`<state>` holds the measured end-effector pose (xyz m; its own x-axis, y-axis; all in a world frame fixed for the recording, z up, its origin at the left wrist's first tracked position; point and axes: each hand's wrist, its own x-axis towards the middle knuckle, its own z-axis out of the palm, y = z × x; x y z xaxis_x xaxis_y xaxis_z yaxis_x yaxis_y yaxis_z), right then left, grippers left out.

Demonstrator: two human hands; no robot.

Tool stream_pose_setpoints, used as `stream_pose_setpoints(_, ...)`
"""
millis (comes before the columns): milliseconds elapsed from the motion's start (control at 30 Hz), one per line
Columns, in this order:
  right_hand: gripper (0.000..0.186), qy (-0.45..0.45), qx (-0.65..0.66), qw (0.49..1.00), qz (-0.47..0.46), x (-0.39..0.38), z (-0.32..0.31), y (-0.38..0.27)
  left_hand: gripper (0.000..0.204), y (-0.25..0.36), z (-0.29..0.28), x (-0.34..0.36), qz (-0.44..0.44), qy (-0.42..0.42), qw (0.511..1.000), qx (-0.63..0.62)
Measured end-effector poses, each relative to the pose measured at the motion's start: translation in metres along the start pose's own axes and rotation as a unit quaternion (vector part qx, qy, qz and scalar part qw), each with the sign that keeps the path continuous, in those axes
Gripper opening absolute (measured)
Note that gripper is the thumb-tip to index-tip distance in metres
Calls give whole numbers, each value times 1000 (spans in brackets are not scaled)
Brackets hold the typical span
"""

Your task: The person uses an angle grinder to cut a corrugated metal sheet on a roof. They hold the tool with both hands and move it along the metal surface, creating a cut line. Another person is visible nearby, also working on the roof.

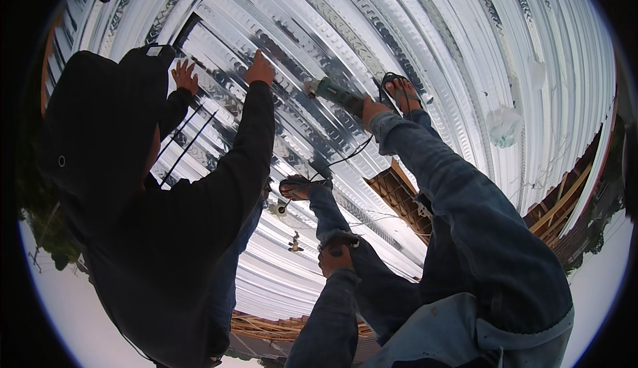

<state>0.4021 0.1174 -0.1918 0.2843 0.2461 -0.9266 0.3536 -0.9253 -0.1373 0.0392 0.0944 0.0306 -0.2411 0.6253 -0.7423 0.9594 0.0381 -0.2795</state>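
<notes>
My right hand [375, 111] grips the rear of a green angle grinder [337, 95], whose head points left over the ribbed metal roofing sheets [458, 56]. A dark cord [349, 157] trails from around the tool toward my sandalled foot. At my bent knee, my left hand [335, 260] is closed around a small dark thing that I cannot make out. To the left, a person in a black hooded top [153, 222] leans over the sheets. That person's one hand [260, 69] points a finger close to the grinder's head; their other hand [185, 77] is spread.
Wooden framing shows through an opening [402, 198] beside my leg, and more timber [565, 195] lies at the roof's right edge. A crumpled clear plastic bag [504, 127] rests on the sheets. My feet [403, 95] stand on the metal. Small items [295, 242] lie near the lower middle.
</notes>
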Motion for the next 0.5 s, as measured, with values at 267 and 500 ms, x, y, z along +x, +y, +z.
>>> stream_pose_setpoints(267,72,-7,-5,1000,-1,-3,-2,0,59,1,3,-3,-28,-36,999,19)
stream_pose_setpoints(500,73,-7,-19,1000,4,-3,-3,-2,59,2,-3,-2,-38,-31,999,23)
